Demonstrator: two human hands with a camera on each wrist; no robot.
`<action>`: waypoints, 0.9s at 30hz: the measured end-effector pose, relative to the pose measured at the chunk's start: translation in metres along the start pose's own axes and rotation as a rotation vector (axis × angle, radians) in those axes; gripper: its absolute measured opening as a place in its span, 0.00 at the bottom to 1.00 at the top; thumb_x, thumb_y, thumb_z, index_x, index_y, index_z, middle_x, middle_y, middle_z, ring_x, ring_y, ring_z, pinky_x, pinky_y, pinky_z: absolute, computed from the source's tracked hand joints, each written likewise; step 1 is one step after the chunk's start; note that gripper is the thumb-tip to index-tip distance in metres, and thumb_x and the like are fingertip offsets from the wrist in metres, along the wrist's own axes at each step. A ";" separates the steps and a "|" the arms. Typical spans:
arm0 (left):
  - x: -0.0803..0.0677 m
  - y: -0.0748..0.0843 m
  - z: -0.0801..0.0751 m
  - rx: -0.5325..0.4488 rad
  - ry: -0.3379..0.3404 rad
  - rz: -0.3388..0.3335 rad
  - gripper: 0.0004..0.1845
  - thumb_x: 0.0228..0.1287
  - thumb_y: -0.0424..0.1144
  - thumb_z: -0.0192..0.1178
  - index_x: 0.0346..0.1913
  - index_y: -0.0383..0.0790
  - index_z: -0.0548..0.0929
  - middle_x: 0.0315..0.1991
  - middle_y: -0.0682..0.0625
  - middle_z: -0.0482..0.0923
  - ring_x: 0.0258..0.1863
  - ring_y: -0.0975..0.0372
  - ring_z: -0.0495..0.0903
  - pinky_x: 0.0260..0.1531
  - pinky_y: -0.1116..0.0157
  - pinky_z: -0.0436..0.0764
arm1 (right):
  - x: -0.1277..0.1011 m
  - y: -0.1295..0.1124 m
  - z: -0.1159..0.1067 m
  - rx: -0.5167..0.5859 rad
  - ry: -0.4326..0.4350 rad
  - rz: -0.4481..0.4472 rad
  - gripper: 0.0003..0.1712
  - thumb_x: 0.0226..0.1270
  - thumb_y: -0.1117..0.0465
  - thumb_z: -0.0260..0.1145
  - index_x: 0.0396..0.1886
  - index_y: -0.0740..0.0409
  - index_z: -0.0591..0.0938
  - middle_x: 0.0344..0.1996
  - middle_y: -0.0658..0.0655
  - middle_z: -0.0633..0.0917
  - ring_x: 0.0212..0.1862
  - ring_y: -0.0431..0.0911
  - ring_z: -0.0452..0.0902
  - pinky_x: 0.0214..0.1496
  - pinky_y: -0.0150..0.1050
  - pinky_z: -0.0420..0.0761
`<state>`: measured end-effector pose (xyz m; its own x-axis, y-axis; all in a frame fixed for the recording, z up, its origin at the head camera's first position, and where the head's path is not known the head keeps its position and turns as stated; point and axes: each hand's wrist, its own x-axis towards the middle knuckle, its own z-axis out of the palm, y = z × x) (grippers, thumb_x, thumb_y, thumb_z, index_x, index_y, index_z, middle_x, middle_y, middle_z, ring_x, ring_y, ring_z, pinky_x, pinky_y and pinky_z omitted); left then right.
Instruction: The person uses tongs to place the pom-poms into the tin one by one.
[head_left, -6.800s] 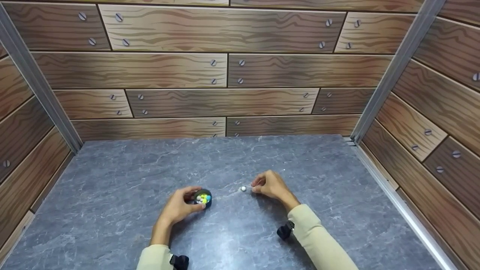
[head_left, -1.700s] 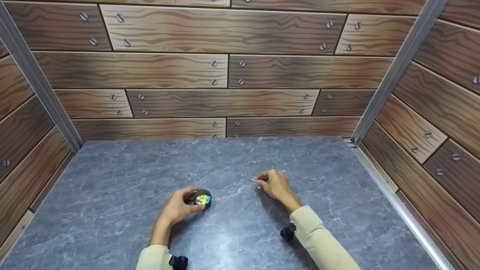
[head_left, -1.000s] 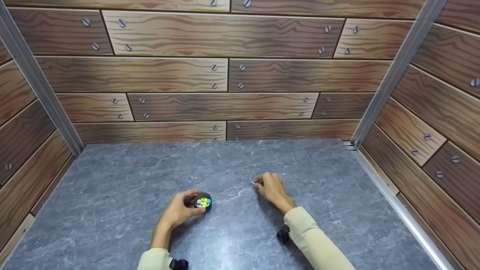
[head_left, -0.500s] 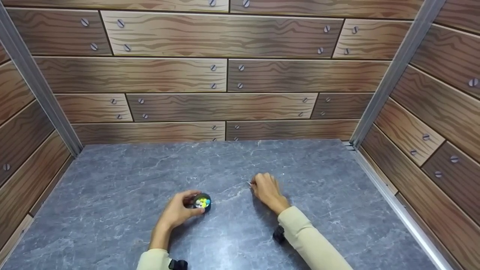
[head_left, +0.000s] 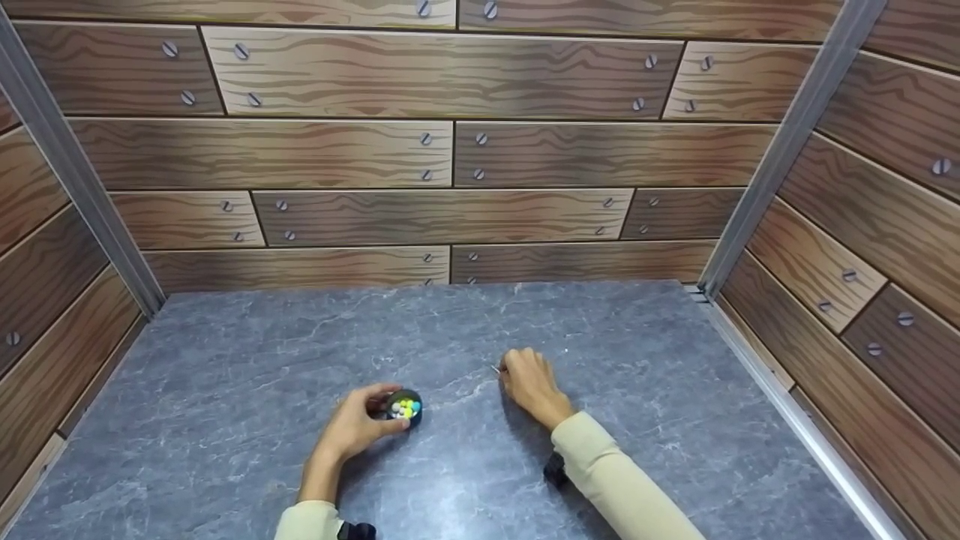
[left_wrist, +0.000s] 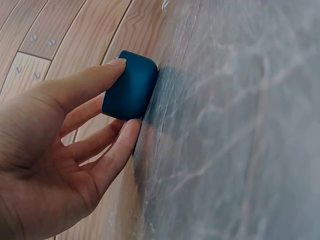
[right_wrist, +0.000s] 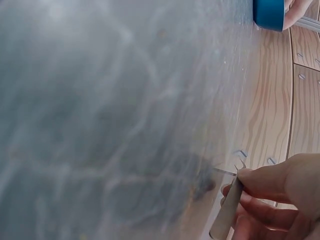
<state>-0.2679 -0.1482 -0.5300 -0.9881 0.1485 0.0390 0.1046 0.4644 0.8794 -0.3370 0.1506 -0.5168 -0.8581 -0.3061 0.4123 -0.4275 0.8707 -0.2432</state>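
A small round blue container [head_left: 405, 395] stands on the grey table, with several yellow, white and blue beads [head_left: 406, 408] inside. My left hand [head_left: 352, 424] grips its side between thumb and fingers. In the left wrist view the smooth blue outer wall of the container [left_wrist: 131, 87] faces the camera. To the right, my right hand [head_left: 531, 384] pinches a pair of metal tweezers [right_wrist: 228, 207] just above the table. Their thin tips [right_wrist: 240, 164] stand slightly apart, and no bead shows between them.
The marbled grey table [head_left: 300, 360] is bounded by wood-print walls [head_left: 352, 154] at the back and sides. A metal rail [head_left: 795, 420] runs along the right edge. A tiny white speck [head_left: 566, 350] lies beyond my right hand.
A white bead near the right hand's tweezers 6.8 seconds ago is no longer visible there. Lately that hand has shifted slightly left, its tweezers still held. The left hand stays on the container.
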 end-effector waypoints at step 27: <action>-0.003 0.001 -0.003 0.000 0.009 0.009 0.30 0.54 0.34 0.78 0.62 0.37 0.83 0.57 0.39 0.85 0.54 0.49 0.84 0.57 0.48 0.82 | 0.001 -0.002 -0.006 0.064 -0.026 0.039 0.05 0.58 0.68 0.75 0.24 0.63 0.89 0.24 0.60 0.89 0.27 0.55 0.86 0.32 0.51 0.86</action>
<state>-0.2648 -0.1509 -0.5281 -0.9881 0.1449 0.0515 0.1138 0.4632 0.8789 -0.3354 0.1508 -0.5102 -0.8810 -0.2834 0.3788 -0.4104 0.8561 -0.3141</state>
